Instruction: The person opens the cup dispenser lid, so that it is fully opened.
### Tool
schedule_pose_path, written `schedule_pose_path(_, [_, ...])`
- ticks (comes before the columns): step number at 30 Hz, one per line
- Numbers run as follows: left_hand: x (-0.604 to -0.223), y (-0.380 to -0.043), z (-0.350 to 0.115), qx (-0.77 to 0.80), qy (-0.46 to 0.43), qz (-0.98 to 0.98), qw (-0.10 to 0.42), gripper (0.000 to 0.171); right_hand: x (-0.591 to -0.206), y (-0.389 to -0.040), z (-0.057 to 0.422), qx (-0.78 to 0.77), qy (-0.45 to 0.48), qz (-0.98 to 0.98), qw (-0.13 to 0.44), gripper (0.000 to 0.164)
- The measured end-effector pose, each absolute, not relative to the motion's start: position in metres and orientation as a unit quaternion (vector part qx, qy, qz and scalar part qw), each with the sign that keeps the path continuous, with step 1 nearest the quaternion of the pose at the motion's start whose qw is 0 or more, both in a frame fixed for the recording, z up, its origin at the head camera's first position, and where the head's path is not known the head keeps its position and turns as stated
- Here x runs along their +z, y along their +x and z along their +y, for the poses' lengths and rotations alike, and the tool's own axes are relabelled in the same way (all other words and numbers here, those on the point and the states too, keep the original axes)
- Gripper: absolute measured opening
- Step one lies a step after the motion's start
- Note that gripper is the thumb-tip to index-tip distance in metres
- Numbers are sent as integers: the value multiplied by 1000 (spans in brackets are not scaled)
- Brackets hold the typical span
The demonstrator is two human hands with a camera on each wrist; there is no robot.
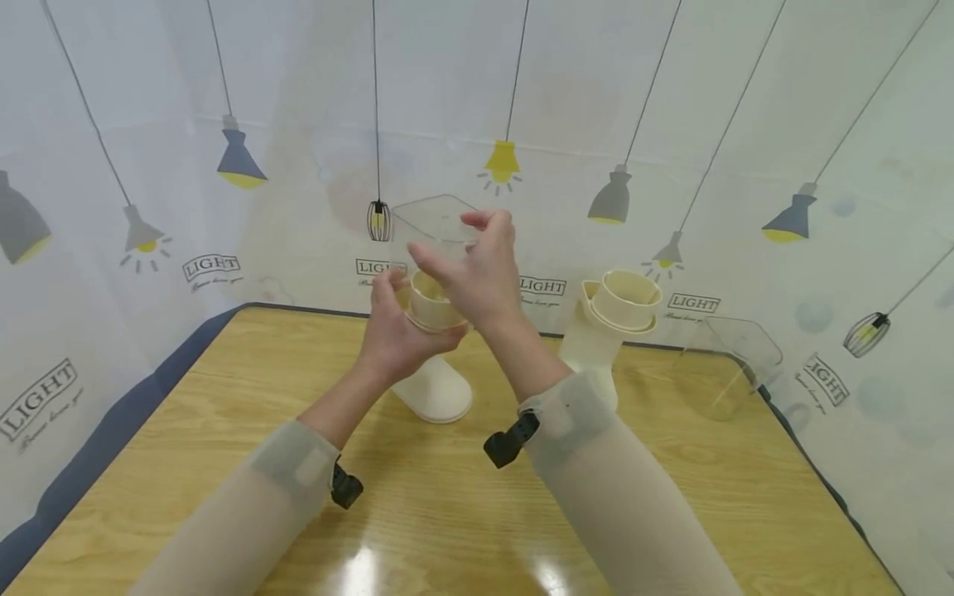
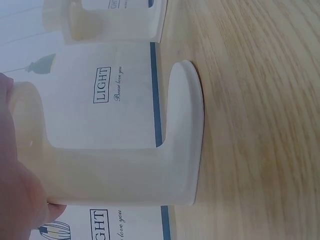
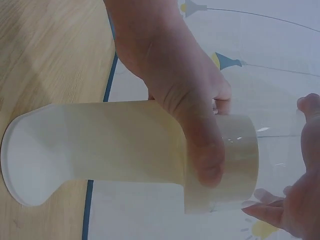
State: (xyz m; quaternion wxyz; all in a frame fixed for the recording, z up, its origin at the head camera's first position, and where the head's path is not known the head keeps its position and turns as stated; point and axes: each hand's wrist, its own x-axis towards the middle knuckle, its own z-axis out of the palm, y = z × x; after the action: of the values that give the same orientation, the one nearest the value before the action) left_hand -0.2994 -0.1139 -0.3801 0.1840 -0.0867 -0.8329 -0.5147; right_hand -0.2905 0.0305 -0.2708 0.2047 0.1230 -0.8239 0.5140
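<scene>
A cream, C-shaped stand with a wide flat foot rests upright on the table. My left hand grips it just below its round top ring, thumb and fingers about the collar. Above that ring rises a clear plastic container, faint against the backdrop. My right hand holds this container, its thumb and bent fingers spread around the side. Seen from the right wrist, those fingertips lie close to the ring. The container's lower edge is hard to make out.
To the right stands a second cream stand with a ring on top. Another clear container sits beyond it on the wooden table. A white curtain printed with lamps hangs behind the table's far edge.
</scene>
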Motion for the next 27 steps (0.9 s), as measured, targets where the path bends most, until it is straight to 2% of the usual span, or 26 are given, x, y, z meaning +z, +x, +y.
schedule_pose_path(19, [-380, -300, -113, -519, -90, -832, 175, 124, -267, -287, 33, 503, 120, -831, 204, 82])
schedule_pose_path(27, [-381, -302, -115, -524, -105, -825, 182, 124, -263, -277, 26, 425, 164, -857, 243, 83])
